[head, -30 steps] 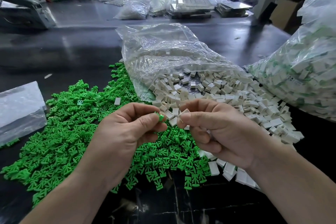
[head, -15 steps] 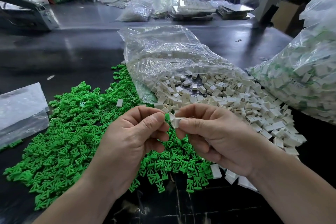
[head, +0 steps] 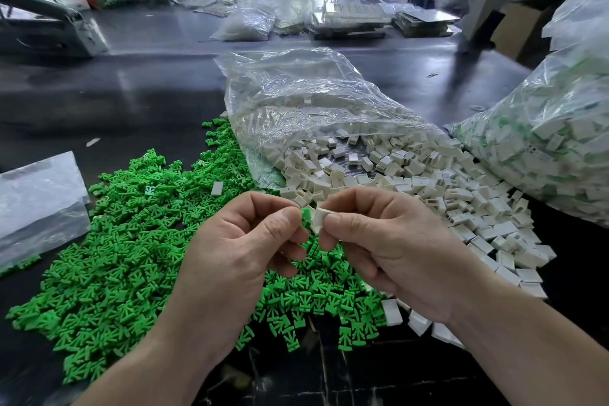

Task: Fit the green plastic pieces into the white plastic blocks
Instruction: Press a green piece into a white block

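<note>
My left hand [head: 244, 244] pinches a small green plastic piece [head: 307, 213] between thumb and forefinger. My right hand [head: 389, 241] pinches a white plastic block [head: 319, 218] right beside it, and the two parts touch, the green one partly inside the white one. Below and to the left spreads a big heap of green pieces [head: 125, 250] on the black table. A heap of white blocks [head: 428, 188] spills out of a clear bag [head: 306, 102] behind my hands.
A large full bag of white and green parts [head: 547, 142] stands at the right. A flat clear bag [head: 36, 204] lies at the left. A grey machine [head: 43, 30] and more bags and trays sit at the back of the black table [head: 138, 86].
My two hands have come together: the green piece and the white block were a little apart a second ago and now meet, with the green piece pushed into the block.
</note>
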A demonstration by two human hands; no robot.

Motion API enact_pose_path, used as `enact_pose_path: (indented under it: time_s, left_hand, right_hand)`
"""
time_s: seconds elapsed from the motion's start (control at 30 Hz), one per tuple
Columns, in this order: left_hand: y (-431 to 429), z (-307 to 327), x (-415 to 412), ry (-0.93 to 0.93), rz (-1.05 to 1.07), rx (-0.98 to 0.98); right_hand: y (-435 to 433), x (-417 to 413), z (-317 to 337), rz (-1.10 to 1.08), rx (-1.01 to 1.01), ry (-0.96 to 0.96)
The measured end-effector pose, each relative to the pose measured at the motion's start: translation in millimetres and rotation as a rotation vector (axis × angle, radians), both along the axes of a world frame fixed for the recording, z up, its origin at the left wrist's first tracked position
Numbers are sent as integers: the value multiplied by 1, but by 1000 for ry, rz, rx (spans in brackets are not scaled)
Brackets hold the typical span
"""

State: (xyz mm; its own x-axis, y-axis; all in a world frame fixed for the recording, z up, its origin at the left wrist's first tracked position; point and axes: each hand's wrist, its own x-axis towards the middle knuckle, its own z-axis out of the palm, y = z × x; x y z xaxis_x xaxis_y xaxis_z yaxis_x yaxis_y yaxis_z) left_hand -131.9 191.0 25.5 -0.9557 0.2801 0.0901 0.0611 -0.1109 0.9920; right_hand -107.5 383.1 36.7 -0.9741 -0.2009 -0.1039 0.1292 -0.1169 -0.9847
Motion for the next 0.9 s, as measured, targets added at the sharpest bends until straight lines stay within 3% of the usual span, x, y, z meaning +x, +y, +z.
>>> enact_pose_path:
  time_s: [0.4, 0.57, 0.73, 0.9]
  left_hand:
    - [1, 6, 6, 111, -19, -90]
    - [3, 9, 6, -113, -139, 148]
    - [4, 11, 7, -370, -419, 412]
    - [2, 12, 4, -489, -522, 480]
  right_hand:
    - [0, 2, 0, 35, 37, 49]
    - [-2, 3, 1, 111, -50, -58]
    - [-2, 5, 3, 142, -73, -75]
    - [1, 6, 7, 196, -39, -107]
